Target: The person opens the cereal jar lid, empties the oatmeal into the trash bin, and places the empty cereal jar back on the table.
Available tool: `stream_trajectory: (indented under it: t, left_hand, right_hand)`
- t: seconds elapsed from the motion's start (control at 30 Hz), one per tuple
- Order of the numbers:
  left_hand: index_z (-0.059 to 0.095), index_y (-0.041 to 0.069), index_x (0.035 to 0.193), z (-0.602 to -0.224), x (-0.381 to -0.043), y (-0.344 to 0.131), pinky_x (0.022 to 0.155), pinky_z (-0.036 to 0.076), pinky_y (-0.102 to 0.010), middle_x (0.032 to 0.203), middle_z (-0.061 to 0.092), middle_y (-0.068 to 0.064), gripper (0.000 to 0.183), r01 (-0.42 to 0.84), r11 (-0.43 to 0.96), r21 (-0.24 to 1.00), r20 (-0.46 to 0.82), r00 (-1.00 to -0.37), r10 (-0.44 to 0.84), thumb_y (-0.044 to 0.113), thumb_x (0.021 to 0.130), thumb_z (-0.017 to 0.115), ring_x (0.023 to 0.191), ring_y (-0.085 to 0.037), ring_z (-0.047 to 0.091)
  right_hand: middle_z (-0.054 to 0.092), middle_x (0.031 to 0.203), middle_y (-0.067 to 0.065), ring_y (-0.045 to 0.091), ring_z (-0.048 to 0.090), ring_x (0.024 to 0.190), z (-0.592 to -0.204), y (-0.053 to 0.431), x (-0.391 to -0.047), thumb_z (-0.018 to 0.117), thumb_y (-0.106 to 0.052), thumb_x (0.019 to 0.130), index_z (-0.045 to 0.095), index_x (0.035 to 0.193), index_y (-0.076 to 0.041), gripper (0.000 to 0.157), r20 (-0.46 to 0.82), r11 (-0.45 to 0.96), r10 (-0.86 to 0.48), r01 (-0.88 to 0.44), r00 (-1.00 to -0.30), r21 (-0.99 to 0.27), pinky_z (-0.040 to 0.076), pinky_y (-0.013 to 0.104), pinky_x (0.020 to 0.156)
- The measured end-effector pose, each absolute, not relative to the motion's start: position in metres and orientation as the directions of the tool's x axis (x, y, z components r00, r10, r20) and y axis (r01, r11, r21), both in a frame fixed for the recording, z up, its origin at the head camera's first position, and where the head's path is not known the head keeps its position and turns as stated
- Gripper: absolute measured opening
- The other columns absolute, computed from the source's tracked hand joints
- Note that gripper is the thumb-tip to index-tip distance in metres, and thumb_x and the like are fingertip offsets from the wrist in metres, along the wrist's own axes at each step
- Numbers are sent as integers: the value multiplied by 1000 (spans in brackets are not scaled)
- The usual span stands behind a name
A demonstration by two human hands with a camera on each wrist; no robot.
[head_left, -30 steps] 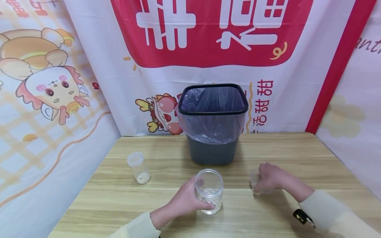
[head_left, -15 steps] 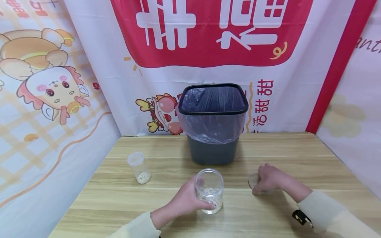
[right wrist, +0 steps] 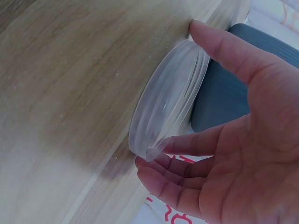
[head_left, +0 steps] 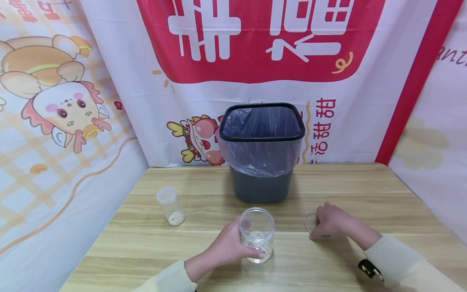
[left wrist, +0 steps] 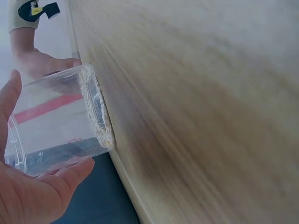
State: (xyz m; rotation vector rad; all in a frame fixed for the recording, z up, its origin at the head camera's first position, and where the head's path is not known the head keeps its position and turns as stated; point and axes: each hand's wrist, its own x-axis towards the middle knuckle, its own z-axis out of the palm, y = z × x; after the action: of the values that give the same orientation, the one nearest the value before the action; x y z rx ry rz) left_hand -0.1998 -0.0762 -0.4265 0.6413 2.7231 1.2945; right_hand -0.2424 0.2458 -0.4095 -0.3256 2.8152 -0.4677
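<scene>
A clear jar (head_left: 257, 239) with a layer of pale flakes at its bottom stands uncapped near the front middle of the table. My left hand (head_left: 228, 245) holds it from the left, thumb and fingers round its wall; the left wrist view shows the hand (left wrist: 35, 191) close to the rim end. To the right, a clear round lid (head_left: 311, 222) lies flat on the wood. My right hand (head_left: 331, 221) grips the lid from above and hides part of it in the head view. In the right wrist view, thumb and fingers span the lid (right wrist: 170, 93) at opposite edges.
A grey bin (head_left: 260, 188) with a black rim and a plastic liner stands at the back middle. Behind the left hand is a narrower clear jar (head_left: 171, 207) with some pale flakes inside. Printed cloth (head_left: 120, 81) hangs round the wooden table (head_left: 146, 251).
My right hand and the lid have shifted slightly left, and the lid has gone from slightly tilted to flatter on the table. The left hand and its jar stay in place.
</scene>
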Motion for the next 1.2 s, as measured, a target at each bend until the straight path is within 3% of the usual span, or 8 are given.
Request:
stream_trajectory:
  t: [0.33, 0.57, 0.73, 0.97, 1.2]
  left_hand:
    - [47, 7, 135, -425, -199, -78, 98, 44, -47, 128, 59, -16, 98, 332, 562, 757, 111, -914, 391, 49, 58, 90, 117, -30, 56]
    - [49, 5, 132, -415, -199, -81, 94, 48, -44, 123, 61, -13, 96, 326, 561, 761, 114, -918, 379, 52, 59, 89, 112, -30, 59]
    - [51, 7, 128, -409, -200, -81, 93, 49, -42, 119, 61, -9, 90, 353, 536, 767, 153, -912, 381, 49, 59, 90, 110, -31, 60]
    - [52, 8, 127, -405, -201, -80, 91, 49, -40, 117, 62, -7, 89, 366, 539, 759, 166, -909, 383, 51, 59, 89, 108, -28, 60]
    - [55, 12, 123, -402, -202, -79, 85, 51, -37, 113, 62, 1, 84, 369, 557, 744, 161, -908, 387, 54, 58, 88, 103, -25, 60]
  right_hand:
    - [49, 86, 13, 26, 50, 75, -407, 247, -240, 87, -47, 62, 56, 88, 2, 64, -191, 923, -291, -222, -938, -314, 48, 42, 67]
    - [52, 90, 14, 27, 52, 81, -405, 249, -243, 84, -57, 63, 56, 105, 9, 83, -218, 927, -275, -198, -936, -318, 50, 46, 71]
    - [51, 90, 14, 26, 51, 80, -407, 247, -242, 83, -60, 62, 54, 105, 10, 87, -136, 915, -292, -235, -947, -327, 49, 43, 68]
    - [54, 100, 25, 39, 55, 94, -410, 238, -235, 81, -61, 63, 46, 121, 22, 107, -8, 899, -326, -307, -945, -314, 49, 55, 83]
    - [50, 115, 38, 51, 51, 107, -410, 227, -227, 80, -61, 65, 40, 127, 24, 113, 25, 886, -327, -316, -945, -340, 44, 60, 92]
